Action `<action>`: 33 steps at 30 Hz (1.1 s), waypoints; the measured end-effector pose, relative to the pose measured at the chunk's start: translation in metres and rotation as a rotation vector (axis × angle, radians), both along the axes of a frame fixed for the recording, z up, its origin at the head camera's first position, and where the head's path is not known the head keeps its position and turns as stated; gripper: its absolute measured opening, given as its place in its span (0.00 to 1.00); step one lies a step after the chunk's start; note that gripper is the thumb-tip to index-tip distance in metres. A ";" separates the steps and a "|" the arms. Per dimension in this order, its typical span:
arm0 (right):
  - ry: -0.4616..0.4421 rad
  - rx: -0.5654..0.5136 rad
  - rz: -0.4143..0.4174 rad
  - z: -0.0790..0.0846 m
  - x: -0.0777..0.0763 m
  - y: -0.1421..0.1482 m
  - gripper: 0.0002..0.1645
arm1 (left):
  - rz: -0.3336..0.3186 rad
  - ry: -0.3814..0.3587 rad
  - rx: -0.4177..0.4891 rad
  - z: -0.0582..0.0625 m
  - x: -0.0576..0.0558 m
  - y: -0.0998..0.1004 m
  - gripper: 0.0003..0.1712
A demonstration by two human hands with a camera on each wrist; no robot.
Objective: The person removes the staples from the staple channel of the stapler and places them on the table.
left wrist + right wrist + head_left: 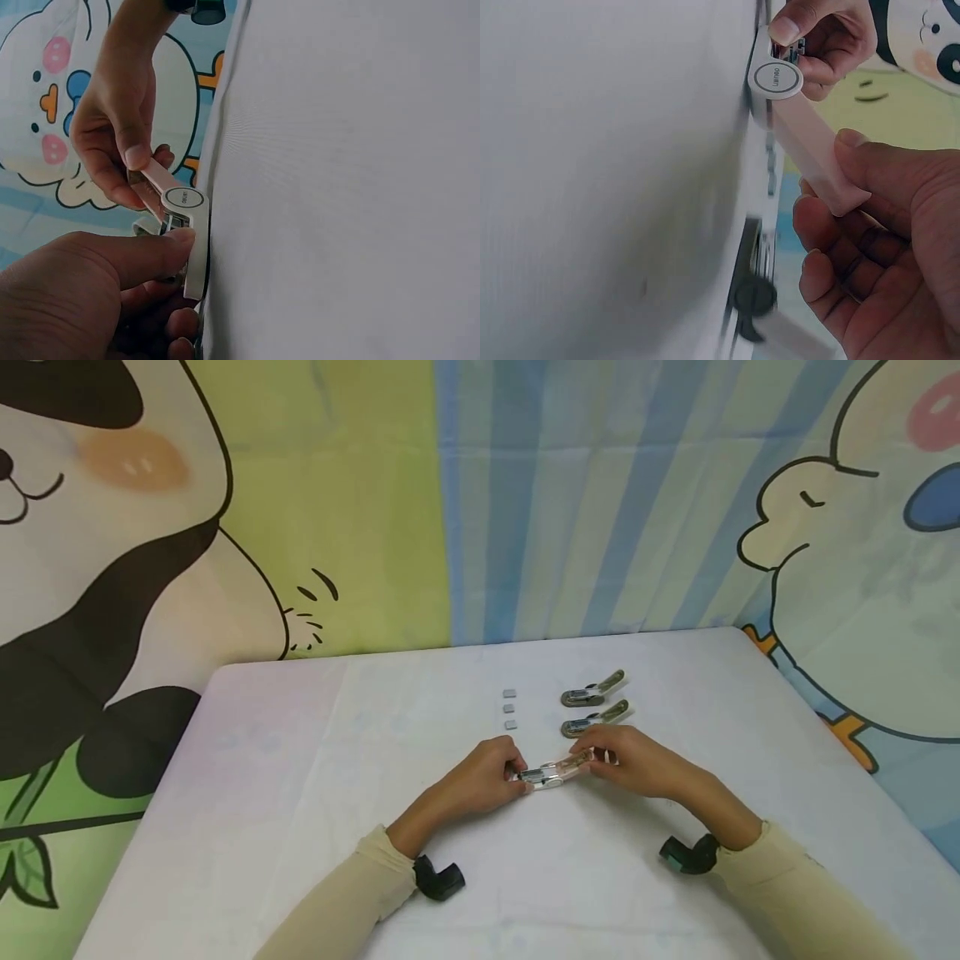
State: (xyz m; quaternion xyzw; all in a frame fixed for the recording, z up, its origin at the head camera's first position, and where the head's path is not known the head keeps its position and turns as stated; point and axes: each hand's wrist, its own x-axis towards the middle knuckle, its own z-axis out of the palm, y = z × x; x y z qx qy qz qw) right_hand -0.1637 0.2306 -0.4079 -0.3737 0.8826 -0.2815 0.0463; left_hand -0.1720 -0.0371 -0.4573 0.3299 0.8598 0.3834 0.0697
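Both hands hold one stapler (550,775), with a white base and a pink upper arm swung open from its round pivot. My left hand (486,775) grips the white base, thumb (161,255) by the metal staple channel. On the other side my right hand (637,762) pinches the end of the pink arm (810,146) between thumb and fingers. The stapler is tilted close over the white tabletop. Behind the hands lie three small grey blocks of staples (510,708) in a column.
Two olive-green staplers (582,698) stand opened behind my right hand, the nearer one (579,727) close to its fingers. A white cloth covers the table (300,827). A printed cartoon curtain (360,510) hangs along its back and sides.
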 end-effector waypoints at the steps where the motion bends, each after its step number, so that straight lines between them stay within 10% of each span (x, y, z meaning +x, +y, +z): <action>1: -0.004 0.003 -0.012 0.001 -0.001 0.004 0.15 | 0.000 0.003 -0.012 0.000 -0.003 0.006 0.08; 16: -0.041 0.052 -0.210 0.003 0.009 0.062 0.15 | -0.070 0.054 -0.070 0.011 -0.018 0.072 0.10; 33: -0.045 -0.021 -0.252 -0.006 0.011 0.067 0.17 | -0.075 0.038 -0.085 0.005 -0.020 0.074 0.15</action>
